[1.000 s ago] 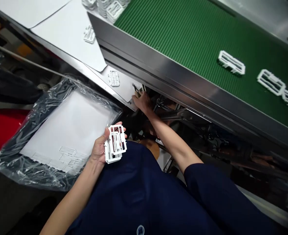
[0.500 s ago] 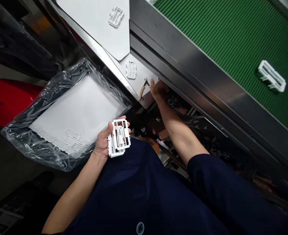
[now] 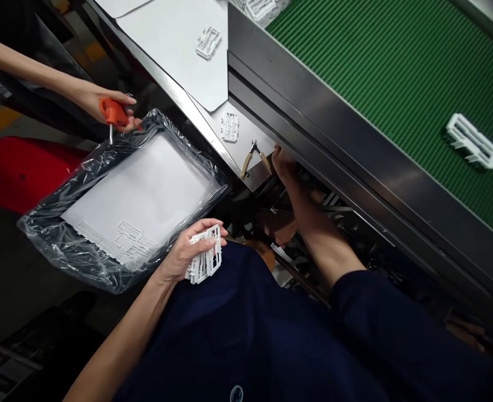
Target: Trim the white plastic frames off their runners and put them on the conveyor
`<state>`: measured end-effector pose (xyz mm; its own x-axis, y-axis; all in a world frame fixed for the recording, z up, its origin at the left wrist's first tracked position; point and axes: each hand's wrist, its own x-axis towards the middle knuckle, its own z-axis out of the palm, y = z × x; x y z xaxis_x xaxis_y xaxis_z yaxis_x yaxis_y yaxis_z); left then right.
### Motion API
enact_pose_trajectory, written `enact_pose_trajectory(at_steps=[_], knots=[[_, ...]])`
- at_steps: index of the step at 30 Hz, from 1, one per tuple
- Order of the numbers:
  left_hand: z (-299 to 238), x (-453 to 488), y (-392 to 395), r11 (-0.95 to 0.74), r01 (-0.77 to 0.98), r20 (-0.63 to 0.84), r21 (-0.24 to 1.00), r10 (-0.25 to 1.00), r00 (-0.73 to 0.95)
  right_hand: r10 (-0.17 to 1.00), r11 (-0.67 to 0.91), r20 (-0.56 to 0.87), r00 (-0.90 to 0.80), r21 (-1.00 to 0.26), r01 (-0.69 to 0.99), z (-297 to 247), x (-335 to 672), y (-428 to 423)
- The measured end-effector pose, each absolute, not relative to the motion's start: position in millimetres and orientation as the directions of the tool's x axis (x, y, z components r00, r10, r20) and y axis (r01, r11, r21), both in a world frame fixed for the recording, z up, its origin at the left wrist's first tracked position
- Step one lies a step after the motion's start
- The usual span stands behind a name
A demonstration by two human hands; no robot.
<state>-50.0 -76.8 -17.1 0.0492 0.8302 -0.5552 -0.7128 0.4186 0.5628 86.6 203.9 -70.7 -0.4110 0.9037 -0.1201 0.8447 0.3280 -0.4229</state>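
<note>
My left hand (image 3: 182,252) is closed on a small stack of white plastic frame parts (image 3: 206,261), held just above my dark blue shirt. My right hand (image 3: 283,163) reaches forward to the corner of the steel ledge (image 3: 213,129), under the conveyor's metal side. Its fingers lie loosely at the ledge with nothing in them, right beside a pair of tan-handled cutters (image 3: 253,157). One white frame part (image 3: 229,126) lies on the ledge just left of the cutters.
A box lined with a clear plastic bag (image 3: 62,245) holds a white sheet and several white parts (image 3: 128,238) at my left. Another person's hand (image 3: 97,100) holds an orange-handled tool (image 3: 113,114) over its far corner. A white part (image 3: 472,140) rides the green conveyor belt (image 3: 376,72).
My right hand let go of the cutters, which now lie on the ledge. My left hand tilted the stack flatter. Another person's hand with an orange tool came into view.
</note>
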Motion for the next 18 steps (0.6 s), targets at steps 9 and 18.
enact_pose_trajectory(at_steps=[9,18], knots=[[1.0,-38.4,-88.7,0.482,-0.202,-0.494,0.852,0.87,-0.008,0.533,0.29,-0.333,-0.778,-0.792,0.538,33.9,144.8,17.6],[9.4,-30.9,-75.6,0.19,0.172,-0.209,0.967,0.973,0.097,0.583,0.292,-0.34,-0.738,-0.76,0.58,60.0,169.4,-6.4]])
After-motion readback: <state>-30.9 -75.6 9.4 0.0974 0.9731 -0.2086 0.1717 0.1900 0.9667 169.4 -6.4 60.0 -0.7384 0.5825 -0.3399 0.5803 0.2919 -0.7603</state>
